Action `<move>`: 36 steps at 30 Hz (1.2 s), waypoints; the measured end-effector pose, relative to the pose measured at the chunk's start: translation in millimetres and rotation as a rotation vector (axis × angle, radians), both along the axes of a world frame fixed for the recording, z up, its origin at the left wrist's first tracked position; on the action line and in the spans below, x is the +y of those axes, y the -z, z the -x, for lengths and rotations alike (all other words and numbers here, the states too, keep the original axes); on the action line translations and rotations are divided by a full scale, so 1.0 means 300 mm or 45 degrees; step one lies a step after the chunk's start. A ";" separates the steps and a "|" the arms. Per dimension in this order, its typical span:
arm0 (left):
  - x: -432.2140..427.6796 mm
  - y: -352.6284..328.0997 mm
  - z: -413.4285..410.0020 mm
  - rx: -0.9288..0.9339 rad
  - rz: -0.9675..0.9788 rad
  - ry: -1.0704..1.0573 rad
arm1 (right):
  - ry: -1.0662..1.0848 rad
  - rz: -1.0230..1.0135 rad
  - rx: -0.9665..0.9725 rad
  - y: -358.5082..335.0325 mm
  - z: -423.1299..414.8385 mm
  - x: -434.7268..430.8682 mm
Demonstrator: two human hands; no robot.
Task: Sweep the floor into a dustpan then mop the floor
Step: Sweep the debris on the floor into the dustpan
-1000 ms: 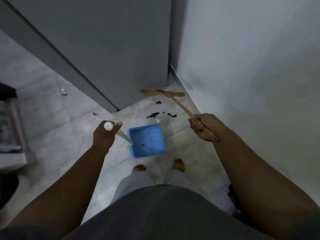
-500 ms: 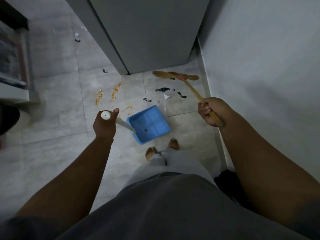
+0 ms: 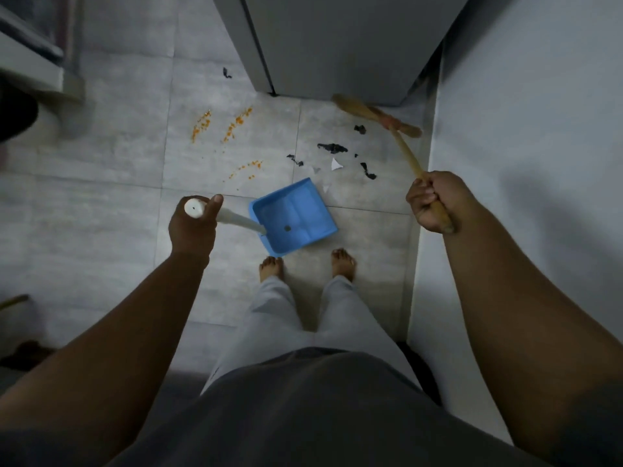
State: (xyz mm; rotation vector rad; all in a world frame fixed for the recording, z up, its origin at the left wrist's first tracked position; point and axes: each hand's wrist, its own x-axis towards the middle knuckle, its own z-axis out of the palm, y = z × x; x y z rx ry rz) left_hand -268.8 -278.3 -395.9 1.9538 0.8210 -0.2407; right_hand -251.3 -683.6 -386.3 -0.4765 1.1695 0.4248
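My left hand [image 3: 194, 227] grips the white handle [image 3: 236, 219] of a blue dustpan [image 3: 292, 217], which rests on the grey tiled floor [image 3: 101, 214] just in front of my bare feet. My right hand [image 3: 433, 203] grips the wooden stick of a straw broom [image 3: 374, 112]; its head lies on the floor against the grey cabinet base. Black scraps [image 3: 332, 148] and white paper bits [image 3: 335, 164] lie between the broom head and the dustpan mouth. Orange crumbs [image 3: 232, 128] are scattered further left.
A tall grey cabinet [image 3: 337, 45] stands ahead, and a white wall [image 3: 522, 129] closes the right side. A low shelf unit [image 3: 37, 52] sits at the upper left. One more black scrap [image 3: 226, 73] lies by the cabinet's left corner.
My view has tilted further down and pulled back, showing more floor and orange crumbs. The broom head has shifted right toward the wall. Both hands keep their grips.
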 end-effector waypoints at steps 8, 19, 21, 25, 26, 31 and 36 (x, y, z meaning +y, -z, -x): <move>-0.051 0.102 0.093 -0.036 -0.031 -0.192 | -0.039 0.037 -0.004 0.178 -0.134 -0.154; -0.071 0.188 0.108 0.044 -0.028 -0.306 | -0.120 0.023 0.130 0.245 0.029 -0.101; -0.059 0.192 0.111 0.117 -0.033 -0.236 | -0.108 0.015 0.125 0.211 0.077 -0.108; -0.034 0.201 0.113 0.137 -0.060 -0.200 | -0.100 0.064 0.141 0.178 0.101 -0.126; -0.032 0.204 0.108 0.136 -0.050 -0.235 | -0.092 0.070 0.142 0.180 0.091 -0.127; -0.037 0.218 0.093 0.090 -0.012 -0.380 | -0.088 0.053 0.145 0.235 0.011 -0.105; -0.044 0.222 0.100 0.040 0.016 -0.485 | -0.232 0.074 0.181 0.288 -0.035 -0.014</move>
